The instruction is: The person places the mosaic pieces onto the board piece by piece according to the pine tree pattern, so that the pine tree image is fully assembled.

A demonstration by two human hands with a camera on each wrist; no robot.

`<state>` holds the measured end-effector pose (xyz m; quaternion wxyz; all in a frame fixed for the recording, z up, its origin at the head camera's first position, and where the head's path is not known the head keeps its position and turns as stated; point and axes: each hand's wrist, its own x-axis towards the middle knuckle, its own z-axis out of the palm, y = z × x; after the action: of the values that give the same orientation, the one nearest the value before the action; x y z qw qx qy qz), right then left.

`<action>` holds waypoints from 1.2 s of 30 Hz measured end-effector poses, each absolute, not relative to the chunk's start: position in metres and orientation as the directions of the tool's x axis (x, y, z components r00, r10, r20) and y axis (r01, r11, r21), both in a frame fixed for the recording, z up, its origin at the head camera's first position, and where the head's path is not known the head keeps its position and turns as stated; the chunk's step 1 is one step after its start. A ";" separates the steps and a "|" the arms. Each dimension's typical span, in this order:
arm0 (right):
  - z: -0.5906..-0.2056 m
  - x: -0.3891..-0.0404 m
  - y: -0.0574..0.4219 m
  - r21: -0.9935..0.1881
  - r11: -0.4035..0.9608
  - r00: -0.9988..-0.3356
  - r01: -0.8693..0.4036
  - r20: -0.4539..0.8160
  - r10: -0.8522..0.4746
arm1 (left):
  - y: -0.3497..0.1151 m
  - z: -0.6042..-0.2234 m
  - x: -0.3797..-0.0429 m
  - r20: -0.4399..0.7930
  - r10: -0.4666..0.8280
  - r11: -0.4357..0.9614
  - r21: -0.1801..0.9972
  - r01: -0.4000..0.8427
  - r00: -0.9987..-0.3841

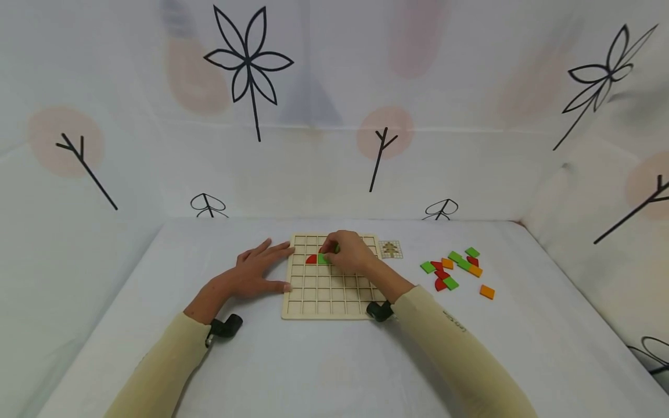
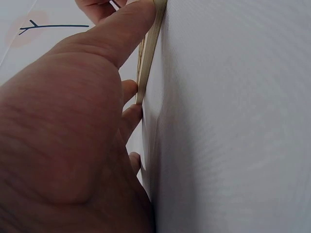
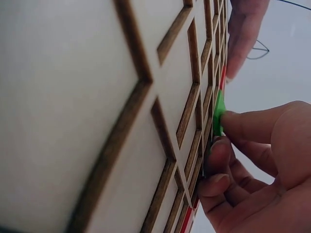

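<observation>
A light wooden grid board (image 1: pixel 313 310) lies on the table. My left hand (image 1: pixel 254 277) is spread at its left side, with thumb and fingertips against the edge; the left wrist view shows the thumb (image 2: pixel 131 24) at the board's side. Over the upper middle cells, my right hand (image 1: pixel 349 253) has its fingers curled and pinches a green tile (image 3: pixel 218 114), slightly tilted in its cell. A red rounded tile (image 1: pixel 312 259) sits in the cell to the left. Further red and green bits show around the right fingers, partly hidden by them.
Right of the board lie loose tiles: green ones (image 1: pixel 451 283), red ones (image 1: pixel 441 285) and orange ones (image 1: pixel 487 291). A small card with a tree pattern (image 1: pixel 390 249) lies at the board's upper right edge. A white printed cloth (image 1: pixel 334 174) stands behind the table.
</observation>
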<state>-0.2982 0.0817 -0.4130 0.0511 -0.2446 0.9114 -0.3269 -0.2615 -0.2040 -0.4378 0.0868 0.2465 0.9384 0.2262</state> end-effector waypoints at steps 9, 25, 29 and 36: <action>-0.408 -0.295 0.088 -0.633 0.659 -0.877 -0.406 0.066 -0.477 | -0.203 -0.437 -0.262 -0.055 0.501 0.784 0.451 0.426 -0.864; -0.396 -0.280 0.141 -0.638 0.662 -0.899 -0.394 0.118 -0.422 | -0.203 -0.437 -0.258 -0.046 0.498 0.781 0.457 0.425 -0.866; -0.394 -0.271 0.157 -0.637 0.680 -0.914 -0.363 0.104 -0.391 | -0.203 -0.436 -0.258 -0.046 0.496 0.782 0.457 0.423 -0.867; -0.394 -0.257 0.188 -0.600 0.714 -0.926 -0.361 0.140 -0.350 | -0.203 -0.438 -0.260 -0.055 0.499 0.785 0.452 0.424 -0.865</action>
<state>-0.2566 0.1882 -0.3942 -0.0079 -0.1920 0.9257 -0.3258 -0.2605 -0.2031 -0.4382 0.0861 0.2452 0.9408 0.2176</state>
